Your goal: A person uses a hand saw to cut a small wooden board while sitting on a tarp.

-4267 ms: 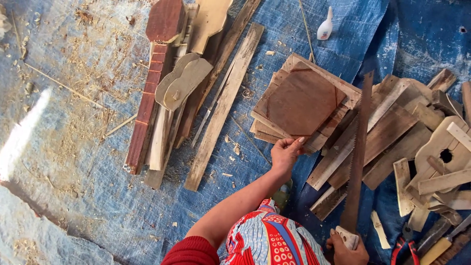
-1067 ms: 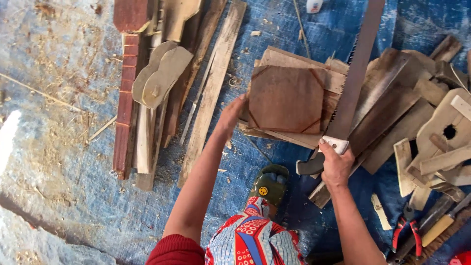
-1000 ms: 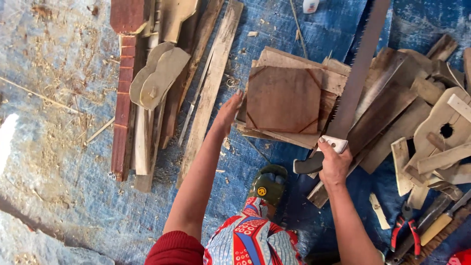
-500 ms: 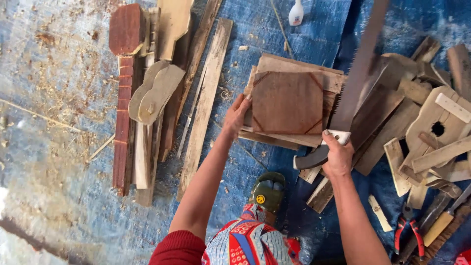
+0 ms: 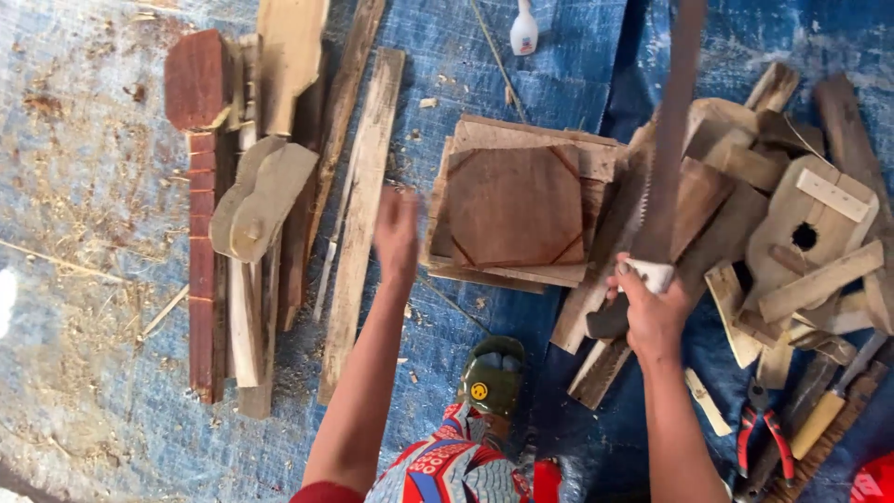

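My right hand (image 5: 650,309) grips the handle of a long hand saw (image 5: 666,158), whose blade runs up and away over the wood pile. My left hand (image 5: 398,233) is blurred, fingers together, hovering just left of a stack of flat boards; it holds nothing. The top board (image 5: 515,207) is a brown square with pencil lines cutting off its corners. A long plank (image 5: 361,214) lies just left of my left hand.
Carved wooden instrument parts and strips (image 5: 251,205) lie at the left on the blue tarp. At the right sits a heap of offcuts and a piece with a round hole (image 5: 803,233). Red-handled pliers (image 5: 759,433), a chisel (image 5: 824,419) and a white bottle (image 5: 523,28) lie around. My sandalled foot (image 5: 492,373) is below.
My right hand lifted the saw from low at the right and swung it up over the pile. My left hand moved off the board stack's left edge, a little leftward.
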